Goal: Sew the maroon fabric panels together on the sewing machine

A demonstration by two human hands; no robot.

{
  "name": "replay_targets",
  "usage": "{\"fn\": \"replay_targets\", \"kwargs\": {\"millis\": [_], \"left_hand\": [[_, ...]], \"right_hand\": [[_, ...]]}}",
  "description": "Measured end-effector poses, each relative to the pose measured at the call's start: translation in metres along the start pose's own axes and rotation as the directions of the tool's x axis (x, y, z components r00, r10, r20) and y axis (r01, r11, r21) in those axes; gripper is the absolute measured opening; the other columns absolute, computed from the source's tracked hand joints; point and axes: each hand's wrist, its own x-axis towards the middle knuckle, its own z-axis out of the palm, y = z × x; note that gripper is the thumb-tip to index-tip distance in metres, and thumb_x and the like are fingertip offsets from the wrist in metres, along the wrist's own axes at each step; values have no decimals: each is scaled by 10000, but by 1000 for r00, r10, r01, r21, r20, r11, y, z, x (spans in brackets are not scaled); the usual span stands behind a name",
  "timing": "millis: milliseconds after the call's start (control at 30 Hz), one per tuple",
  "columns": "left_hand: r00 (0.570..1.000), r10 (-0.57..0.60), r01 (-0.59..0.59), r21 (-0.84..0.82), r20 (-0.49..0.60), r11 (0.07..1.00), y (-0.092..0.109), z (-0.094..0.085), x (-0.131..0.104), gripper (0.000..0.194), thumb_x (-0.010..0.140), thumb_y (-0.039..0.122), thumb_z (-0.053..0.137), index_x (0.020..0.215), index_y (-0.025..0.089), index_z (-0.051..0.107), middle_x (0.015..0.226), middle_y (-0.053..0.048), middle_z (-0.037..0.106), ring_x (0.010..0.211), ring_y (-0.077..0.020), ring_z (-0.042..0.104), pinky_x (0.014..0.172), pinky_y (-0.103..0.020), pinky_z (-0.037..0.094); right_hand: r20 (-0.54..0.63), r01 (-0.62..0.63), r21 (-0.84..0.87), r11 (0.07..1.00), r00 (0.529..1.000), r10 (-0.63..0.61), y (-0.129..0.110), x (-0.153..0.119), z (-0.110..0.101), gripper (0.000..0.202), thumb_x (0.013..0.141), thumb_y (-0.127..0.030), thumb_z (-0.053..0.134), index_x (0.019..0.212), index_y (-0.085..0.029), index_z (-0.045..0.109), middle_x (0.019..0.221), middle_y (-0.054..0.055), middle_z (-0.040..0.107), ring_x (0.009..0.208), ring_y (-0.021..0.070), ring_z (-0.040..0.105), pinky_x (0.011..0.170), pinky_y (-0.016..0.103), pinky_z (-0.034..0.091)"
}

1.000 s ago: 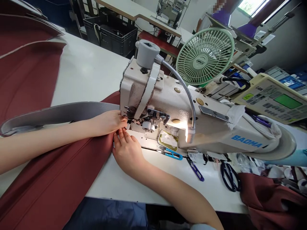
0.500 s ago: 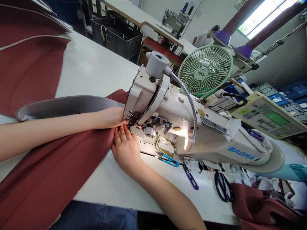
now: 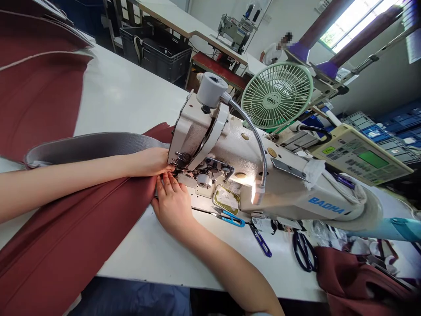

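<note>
Maroon fabric [image 3: 98, 228] with a grey-backed strip [image 3: 98, 147] runs up to the needle area of a sewing machine [image 3: 194, 127]. My left hand [image 3: 153, 161] lies over it just left of the machine head, closed on the fabric, its fingertips partly hidden by the head. Close below, my right hand [image 3: 174, 199] rests beside the needle with its fingers stretched out and flat, tips on the fabric's edge. The needle and presser foot are largely hidden by the fingers and the machine head.
Right of my right hand lie blue thread snips [image 3: 233, 218], purple snips [image 3: 261, 241], a small tin [image 3: 226, 199] and dark-handled scissors [image 3: 304, 252]. A green fan [image 3: 276, 95] and a control panel [image 3: 365, 153] stand behind the machine. More maroon pieces [image 3: 42, 96] lie far left.
The view has shifted slightly, so the machine and background sit a little further left. Both hands keep their places at the needle, and the fabric shows hardly any movement.
</note>
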Motion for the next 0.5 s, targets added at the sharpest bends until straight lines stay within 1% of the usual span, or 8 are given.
{"fn": "replay_targets", "kwargs": {"millis": [100,167,267,333,367,433,467,500], "left_hand": [[994,101,-103,31,53,994,1,-3,-3,327,964,34,399,765,147,634,758,-32,657,739,-160,565,710,-267,470],[990,132,-134,35,42,990,-1,-3,-4,338,988,57,383,789,140,644,777,-38,667,747,-164,571,719,-272,474],[992,127,-127,36,12,991,-3,-1,-4,331,1030,117,377,868,127,665,857,-36,692,792,-152,595,733,-250,483],[995,95,-95,42,8,995,-3,-1,-5,335,1047,156,384,885,128,677,898,-28,701,844,-148,610,750,-235,490],[997,76,-77,48,13,996,-2,-1,-6,342,1053,171,387,890,129,685,916,-26,704,877,-151,615,766,-235,495],[998,45,-48,59,40,997,-2,-1,-7,354,1060,185,387,909,132,704,958,-21,709,930,-159,615,805,-246,502],[998,35,-39,59,59,998,-1,-2,-7,354,1060,184,391,919,135,712,977,-17,709,939,-160,613,819,-253,503],[997,27,-31,55,76,998,-1,-2,-7,352,1059,177,396,927,142,720,994,-12,709,941,-159,612,826,-258,503]], "right_hand": [[23,-3,3,1000,1000,3,-4,-1,-1,547,1028,-369,478,1447,-21,508,1495,238,499,1416,326,464,1059,466,466],[45,-6,12,1000,999,5,-4,-4,-7,564,1032,-383,472,1457,-13,488,1525,238,463,1431,324,441,1078,463,454],[84,30,76,997,996,-36,5,-17,-24,534,1033,-389,480,1465,-75,479,1548,178,464,1427,275,439,1085,423,455],[102,19,131,991,994,-33,22,-34,-39,475,1023,-348,511,1446,-133,499,1490,121,553,1324,233,536,1043,371,489],[99,-18,143,990,995,3,33,-46,-46,436,1014,-312,527,1418,-149,526,1429,102,610,1236,220,591,1006,347,509],[44,-157,106,982,987,153,59,-71,-57,309,990,-204,527,1279,-165,631,1235,87,709,1072,220,646,926,338,537],[-10,-254,73,964,967,255,73,-84,-60,271,977,-152,506,1186,-174,677,1151,87,725,1038,229,648,903,346,540],[-62,-326,45,944,943,328,86,-96,-62,268,961,-115,486,1107,-176,702,1083,93,728,1012,239,650,883,356,543]]}}
